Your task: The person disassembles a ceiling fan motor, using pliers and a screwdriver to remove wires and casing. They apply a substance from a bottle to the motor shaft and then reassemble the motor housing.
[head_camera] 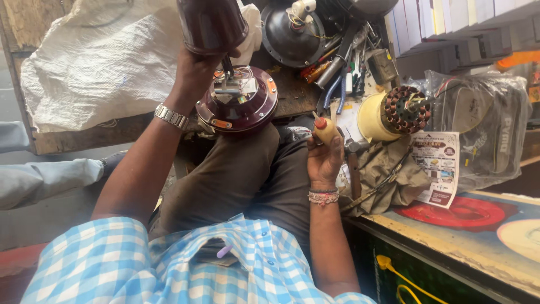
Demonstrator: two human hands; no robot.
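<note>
My left hand (194,70) is raised and grips a dark maroon fan cover (212,23) from below, holding it above the maroon fan motor housing (243,107) that rests on my knee. Wires and a small white part show inside the housing. A metal watch sits on that wrist. My right hand (323,160) holds a small yellowish oil bottle with a red cap (324,129), upright, just right of the housing. Beaded bands circle that wrist.
A white woven sack (101,62) lies at the back left. Another fan motor (292,34), screwdrivers and pliers (337,67) crowd the bench behind. A copper-wound stator (406,110), a printed leaflet (439,166), a bagged backpack (489,129) and a cloth lie right.
</note>
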